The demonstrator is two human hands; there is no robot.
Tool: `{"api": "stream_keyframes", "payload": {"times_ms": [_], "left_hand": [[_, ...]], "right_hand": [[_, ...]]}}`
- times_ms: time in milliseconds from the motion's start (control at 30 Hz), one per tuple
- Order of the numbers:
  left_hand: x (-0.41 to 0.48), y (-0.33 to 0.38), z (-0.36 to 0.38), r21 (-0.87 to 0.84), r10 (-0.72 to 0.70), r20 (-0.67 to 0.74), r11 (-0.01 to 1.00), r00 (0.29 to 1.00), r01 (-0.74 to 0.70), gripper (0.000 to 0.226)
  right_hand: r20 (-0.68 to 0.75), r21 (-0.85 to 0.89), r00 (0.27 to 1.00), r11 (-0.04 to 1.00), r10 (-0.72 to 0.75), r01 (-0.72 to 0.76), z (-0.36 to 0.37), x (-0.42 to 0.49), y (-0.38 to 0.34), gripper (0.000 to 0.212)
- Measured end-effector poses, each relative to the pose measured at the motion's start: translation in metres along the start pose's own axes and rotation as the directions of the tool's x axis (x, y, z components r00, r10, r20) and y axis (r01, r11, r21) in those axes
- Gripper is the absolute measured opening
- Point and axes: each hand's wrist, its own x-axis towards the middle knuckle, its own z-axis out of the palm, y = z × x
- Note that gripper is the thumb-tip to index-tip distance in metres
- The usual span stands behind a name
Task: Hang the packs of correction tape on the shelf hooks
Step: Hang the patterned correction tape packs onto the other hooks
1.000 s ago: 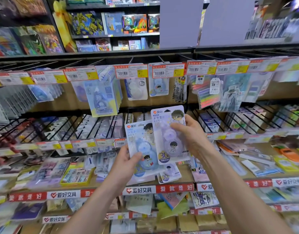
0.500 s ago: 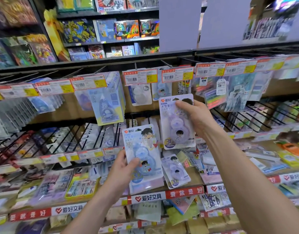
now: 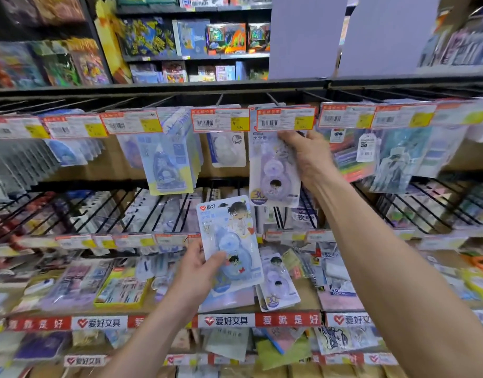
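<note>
My right hand (image 3: 308,156) grips a purple correction tape pack (image 3: 273,173) by its upper right edge and holds it up against the top row of hooks, its top tucked behind a price tag (image 3: 285,119). The hook itself is hidden by the tag. Lower down, my left hand (image 3: 199,271) holds a blue correction tape pack (image 3: 229,241) upright, thumb across its front. More purple packs (image 3: 278,285) lie on the shelf below it.
Other packs hang on neighbouring hooks: a blue-yellow stack (image 3: 169,159) to the left, a white one (image 3: 226,148) beside it, coloured pens (image 3: 352,156) to the right. Black wire dividers (image 3: 125,211) fill the middle shelf. Red brand strips (image 3: 262,320) edge the lower shelf.
My right hand has lifted the purple pack from chest height up to the top hook row. My left hand with the blue pack has stayed low.
</note>
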Motion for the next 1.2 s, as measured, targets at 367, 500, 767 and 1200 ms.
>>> {"api": "stream_keyframes", "payload": {"times_ms": [367, 500, 767, 1200], "left_hand": [[0.009, -0.017, 0.009, -0.011, 0.044, -0.037, 0.999, 0.998, -0.044, 0.02], [0.009, -0.025, 0.009, -0.034, 0.064, -0.019, 0.997, 0.998, -0.065, 0.023], [0.011, -0.033, 0.003, -0.015, 0.104, -0.056, 0.994, 0.993, -0.105, 0.019], [0.023, -0.04, 0.008, 0.012, 0.159, 0.01, 0.987, 0.987, -0.159, 0.016]], "right_hand": [[0.097, -0.035, 0.988, 0.991, -0.122, 0.126, -0.006, 0.013, 0.006, 0.022], [0.113, -0.097, 0.986, 0.986, -0.121, 0.133, -0.005, 0.019, 0.009, 0.014], [-0.065, -0.272, 0.968, 0.937, -0.244, 0.218, -0.004, 0.037, 0.029, 0.037], [-0.102, -0.608, 0.897, 0.741, -0.431, 0.287, 0.008, 0.082, 0.051, 0.033]]}}
